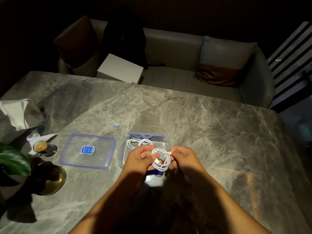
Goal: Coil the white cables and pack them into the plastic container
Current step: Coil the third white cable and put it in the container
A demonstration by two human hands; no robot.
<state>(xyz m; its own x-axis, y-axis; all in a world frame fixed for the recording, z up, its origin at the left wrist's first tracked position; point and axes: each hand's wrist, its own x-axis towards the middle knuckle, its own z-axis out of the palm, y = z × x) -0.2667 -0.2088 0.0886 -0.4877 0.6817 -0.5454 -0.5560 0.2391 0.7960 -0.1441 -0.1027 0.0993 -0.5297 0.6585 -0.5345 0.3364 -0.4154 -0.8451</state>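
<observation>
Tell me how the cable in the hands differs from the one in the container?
The held cable is up between both hands, left hand and right hand; the packed cable lies in the container. The held cable's coil is tight and round; the packed cable's loops are looser. Both are white.

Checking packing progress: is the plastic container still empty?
Not empty. A coiled white cable already lies inside the open plastic container; its lid sits beside it on the table.

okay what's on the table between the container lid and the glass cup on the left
Nothing: in the head view, only bare marble table shows between the lid and the glass cup.
</observation>
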